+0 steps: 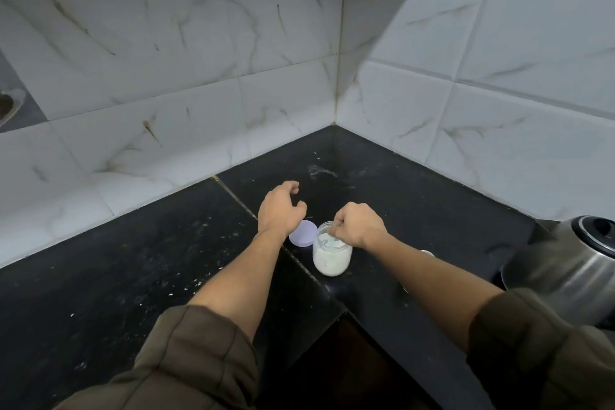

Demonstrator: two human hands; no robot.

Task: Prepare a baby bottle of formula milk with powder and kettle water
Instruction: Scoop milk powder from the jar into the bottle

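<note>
The open powder jar (332, 258) is being shown upright on the black counter (416, 210), with its purple lid (303, 236) lying just beside it. A thin, blurred scoop (329, 234) is being pinched by the curled fingers of the right hand (359, 225) at the jar's mouth. The left hand (281, 210) is being held above the lid, loosely curled, gripping nothing. A steel kettle (565, 273) is being glimpsed far right.

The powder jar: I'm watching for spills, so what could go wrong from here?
The left hand holds nothing, so the powder jar stands unsteadied while the right hand pinches what looks like a scoop in its mouth; it might tip or slide. The kettle sits close by the right sleeve; drawing the arm back could knock it.
</note>
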